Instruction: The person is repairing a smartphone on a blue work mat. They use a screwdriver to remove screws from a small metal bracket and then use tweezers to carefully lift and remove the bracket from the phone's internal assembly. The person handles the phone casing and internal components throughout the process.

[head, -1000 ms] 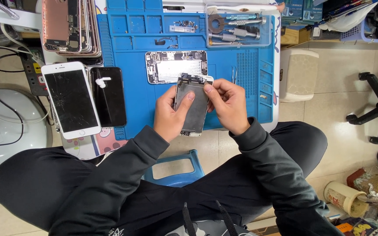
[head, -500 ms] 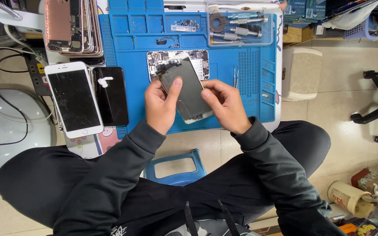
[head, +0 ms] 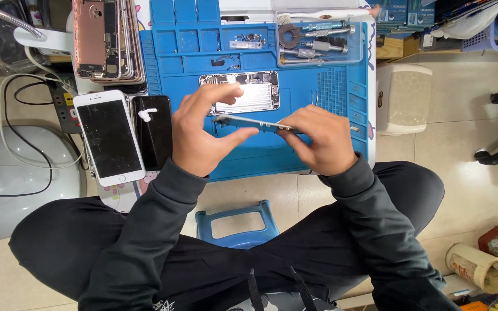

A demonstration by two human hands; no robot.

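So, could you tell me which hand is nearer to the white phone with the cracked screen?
Left. The left hand is just right of the white phone; the right hand is farther right.

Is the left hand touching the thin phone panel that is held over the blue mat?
Touching. The head view shows the left hand pinching one end of the phone panel between thumb and fingers, with no gap; the right hand grips the other end.

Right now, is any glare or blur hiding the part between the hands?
Head view: the opened phone on the blue mat glares white; the thin panel, seen edge-on between the left hand and right hand, looks slightly soft; lighting is otherwise even.
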